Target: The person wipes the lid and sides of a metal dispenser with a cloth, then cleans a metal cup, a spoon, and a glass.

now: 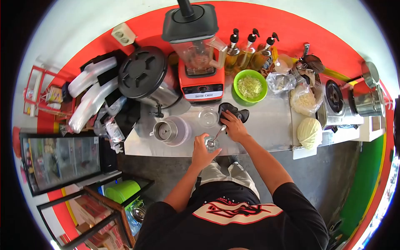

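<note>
A small clear glass (212,144) stands near the counter's front edge, with a metal spoon (218,132) leaning in it. Curled around the glass from the left is my left hand (201,152), thumb on the near side. Just beyond it, my right hand (234,125) has its fingers on a dark, crumpled thing that looks like a black bag (240,114); its fingertips are partly lost against the black. A clear, round container (208,117) sits between this dark thing and a pale lidded tub (181,130). On that tub's left side is a metal cup (165,131).
A red blender (202,85) and a steel drum with a black lid (143,73) stand behind. Right of them are pump bottles (246,56), a green bowl of shredded vegetable (263,92), a cabbage (309,132) and a stove (333,102). The steel counter (266,135) ends before my body.
</note>
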Demonstrator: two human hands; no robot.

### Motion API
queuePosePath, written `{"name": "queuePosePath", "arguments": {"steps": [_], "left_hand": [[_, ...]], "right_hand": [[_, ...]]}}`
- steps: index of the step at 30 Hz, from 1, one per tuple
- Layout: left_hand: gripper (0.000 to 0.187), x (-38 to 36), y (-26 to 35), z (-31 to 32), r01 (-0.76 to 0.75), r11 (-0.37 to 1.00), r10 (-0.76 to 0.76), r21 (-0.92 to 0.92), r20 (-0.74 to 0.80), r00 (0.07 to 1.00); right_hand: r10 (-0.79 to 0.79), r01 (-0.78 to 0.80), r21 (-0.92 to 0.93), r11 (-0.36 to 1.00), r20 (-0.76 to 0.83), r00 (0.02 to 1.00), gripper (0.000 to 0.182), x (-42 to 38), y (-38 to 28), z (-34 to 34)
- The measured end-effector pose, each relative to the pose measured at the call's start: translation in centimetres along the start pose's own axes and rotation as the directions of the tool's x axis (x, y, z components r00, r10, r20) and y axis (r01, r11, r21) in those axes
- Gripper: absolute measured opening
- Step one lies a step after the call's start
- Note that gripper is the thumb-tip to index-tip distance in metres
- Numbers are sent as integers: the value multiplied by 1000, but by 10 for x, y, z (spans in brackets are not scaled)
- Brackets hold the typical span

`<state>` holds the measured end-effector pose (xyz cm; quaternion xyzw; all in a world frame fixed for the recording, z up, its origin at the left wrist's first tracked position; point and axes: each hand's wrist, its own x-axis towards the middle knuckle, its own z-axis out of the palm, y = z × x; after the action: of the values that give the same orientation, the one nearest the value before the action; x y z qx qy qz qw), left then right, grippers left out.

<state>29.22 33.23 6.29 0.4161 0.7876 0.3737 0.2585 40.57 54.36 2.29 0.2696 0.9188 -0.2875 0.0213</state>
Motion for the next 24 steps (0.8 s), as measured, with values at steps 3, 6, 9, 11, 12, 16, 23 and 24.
{"name": "queuePosePath", "arguments": {"steps": [3,6,9,11,12,16,23,24], "left_hand": [[83,4,-3,-3,-27,1000,27,-11,31,999],[82,4,-4,-5,-38,999,38,-6,63,997],[82,7,-6,-5,-57,998,58,-9,83,995],[85,8,-11,-4,-74,997,76,-16,88,993],[85,9,-11,-5,-76,997,76,-8,98,992],[86,7,-8,-7,-72,997,74,-28,83,994],[87,6,-7,-10,-65,997,67,-29,71,995],[87,4,-10,-8,-54,998,56,-35,60,997]], "right_hand": [[-91,115,116,987,-191,977,40,-7,15,2],[57,35,244,969,-360,931,36,-4,7,-6],[130,20,316,949,-447,885,35,15,-10,-12],[160,-13,324,946,-431,888,40,27,-12,-7],[122,-47,222,974,-336,934,44,29,-12,-2],[73,-74,-25,997,-53,996,55,19,-25,13],[-70,93,-162,982,146,987,65,-28,-12,2],[-17,42,-163,986,148,989,65,-24,-11,-9]]}}
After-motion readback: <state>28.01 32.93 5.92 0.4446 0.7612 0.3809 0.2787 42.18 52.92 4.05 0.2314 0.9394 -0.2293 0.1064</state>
